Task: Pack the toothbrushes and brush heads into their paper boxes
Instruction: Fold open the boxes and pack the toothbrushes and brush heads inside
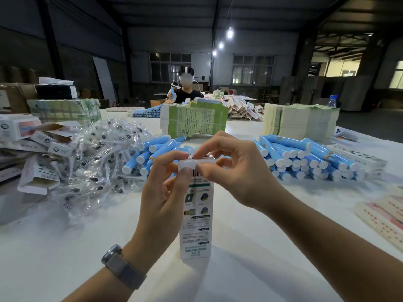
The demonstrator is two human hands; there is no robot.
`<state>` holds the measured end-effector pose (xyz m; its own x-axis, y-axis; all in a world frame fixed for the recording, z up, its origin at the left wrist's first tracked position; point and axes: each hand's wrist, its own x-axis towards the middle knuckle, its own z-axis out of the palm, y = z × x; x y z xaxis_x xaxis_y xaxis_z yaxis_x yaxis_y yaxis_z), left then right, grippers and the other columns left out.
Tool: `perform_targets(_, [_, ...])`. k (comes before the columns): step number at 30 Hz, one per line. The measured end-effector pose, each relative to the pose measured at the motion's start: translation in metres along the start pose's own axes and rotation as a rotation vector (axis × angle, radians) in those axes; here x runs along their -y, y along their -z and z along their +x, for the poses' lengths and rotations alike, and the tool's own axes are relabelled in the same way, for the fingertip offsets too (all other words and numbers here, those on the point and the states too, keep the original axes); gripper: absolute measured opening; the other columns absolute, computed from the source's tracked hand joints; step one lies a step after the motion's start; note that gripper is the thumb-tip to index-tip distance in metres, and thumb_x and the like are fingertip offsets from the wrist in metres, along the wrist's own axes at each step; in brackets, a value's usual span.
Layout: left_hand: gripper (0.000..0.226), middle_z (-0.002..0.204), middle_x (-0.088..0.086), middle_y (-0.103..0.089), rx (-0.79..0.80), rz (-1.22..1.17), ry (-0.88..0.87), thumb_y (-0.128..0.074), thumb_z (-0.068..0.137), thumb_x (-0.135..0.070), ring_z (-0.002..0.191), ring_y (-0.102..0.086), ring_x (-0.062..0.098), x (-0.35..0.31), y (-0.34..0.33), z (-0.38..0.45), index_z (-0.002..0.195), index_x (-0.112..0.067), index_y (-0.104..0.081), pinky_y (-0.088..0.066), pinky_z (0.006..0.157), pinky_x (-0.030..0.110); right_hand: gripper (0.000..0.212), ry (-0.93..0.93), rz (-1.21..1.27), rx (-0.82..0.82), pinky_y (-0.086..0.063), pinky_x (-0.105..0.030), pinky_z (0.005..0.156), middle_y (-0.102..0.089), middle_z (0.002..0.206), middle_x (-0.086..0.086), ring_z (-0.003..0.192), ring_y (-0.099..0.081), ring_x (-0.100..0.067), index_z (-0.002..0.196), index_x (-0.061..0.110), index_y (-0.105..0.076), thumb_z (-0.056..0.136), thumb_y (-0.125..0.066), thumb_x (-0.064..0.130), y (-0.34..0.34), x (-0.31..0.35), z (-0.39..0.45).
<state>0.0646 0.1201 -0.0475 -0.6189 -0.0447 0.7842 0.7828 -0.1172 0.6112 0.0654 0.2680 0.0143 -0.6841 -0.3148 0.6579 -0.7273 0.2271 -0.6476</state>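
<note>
A tall white paper box (196, 225) with green print stands upright on the white table (250, 269) in front of me. My left hand (162, 199) grips its upper part, thumb against the top edge. My right hand (231, 168) pinches the top flap of the box from the right. Blue toothbrush handles lie in two heaps, one behind my hands (150, 155) and one to the right (303, 158). Brush heads in clear plastic bags (102, 158) are piled at the left. What is inside the box is hidden.
Opened white boxes (37, 158) lie at the far left. Stacks of flat green cartons (192, 120) and pale cartons (301, 120) stand behind the heaps. Pink-printed boxes (383, 216) lie at the right edge. A person (185, 90) sits across the table.
</note>
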Motion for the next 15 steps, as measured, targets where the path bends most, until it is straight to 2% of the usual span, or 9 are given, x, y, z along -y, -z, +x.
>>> perform_targets(2, [0.015,0.101,0.007,-0.067,0.001,0.001,-0.012,-0.052,0.092,-0.035,0.081,-0.069,0.011,-0.001,0.000,0.000,0.101,-0.044,-0.060,-0.056,0.068,0.023,0.004,0.040,-0.047,-0.015,-0.047,-0.025,0.064,-0.059,0.084,0.004,0.076,-0.056,-0.013,0.077,0.026,-0.069,0.077,-0.070,0.021,-0.003,0.004,0.000])
perform_targets(5, [0.016,0.103,0.005,-0.067,0.002,0.017,-0.024,-0.049,0.093,-0.034,0.081,-0.069,0.013,0.000,0.000,-0.001,0.102,-0.044,-0.059,-0.057,0.068,0.027,0.017,0.088,-0.018,0.006,-0.045,-0.037,0.061,-0.061,0.086,-0.004,0.081,-0.060,-0.022,0.071,0.028,-0.066,0.079,-0.075,0.015,-0.003,0.007,0.001])
perform_targets(7, [0.019,0.104,-0.003,-0.069,0.005,0.034,-0.036,-0.047,0.095,-0.034,0.085,-0.069,0.011,0.002,0.000,-0.002,0.105,-0.045,-0.058,-0.056,0.071,0.025,0.020,0.076,0.000,0.058,-0.045,-0.035,0.059,-0.062,0.089,0.000,0.084,-0.061,-0.022,0.073,0.029,-0.066,0.080,-0.076,0.012,0.002,0.006,0.003])
perform_targets(9, [0.021,0.106,-0.012,-0.070,0.011,0.043,-0.043,-0.045,0.097,-0.033,0.088,-0.069,0.007,0.003,-0.001,-0.003,0.109,-0.047,-0.057,-0.055,0.073,0.020,0.016,0.036,-0.001,0.082,-0.047,-0.032,0.062,-0.063,0.091,0.006,0.089,-0.061,-0.025,0.076,0.031,-0.067,0.080,-0.074,0.017,0.006,0.004,0.004])
perform_targets(11, [0.024,0.109,-0.015,-0.070,0.017,0.056,-0.058,-0.044,0.099,-0.032,0.092,-0.070,0.005,0.005,-0.001,-0.003,0.112,-0.049,-0.055,-0.054,0.074,0.017,0.009,0.013,-0.024,0.073,-0.050,-0.039,0.064,-0.065,0.090,0.004,0.087,-0.061,-0.030,0.078,0.030,-0.068,0.080,-0.072,0.022,0.007,0.001,0.004])
perform_targets(13, [0.022,0.112,-0.016,-0.070,0.018,0.066,-0.058,-0.044,0.101,-0.036,0.095,-0.071,0.008,0.006,-0.001,-0.003,0.116,-0.050,-0.053,-0.056,0.074,0.020,0.005,0.046,-0.105,0.049,-0.050,-0.039,0.063,-0.065,0.088,0.001,0.079,-0.060,-0.026,0.080,0.026,-0.069,0.080,-0.073,0.022,0.006,0.000,0.003])
perform_targets(15, [0.021,0.115,-0.013,-0.070,0.007,0.075,-0.035,-0.046,0.100,-0.052,0.097,-0.072,0.016,0.009,0.001,-0.003,0.120,-0.051,-0.050,-0.059,0.074,0.030,0.005,0.091,-0.158,0.023,-0.049,-0.036,0.062,-0.063,0.084,0.001,0.071,-0.058,-0.018,0.082,0.017,-0.071,0.082,-0.076,0.017,0.003,0.000,0.003])
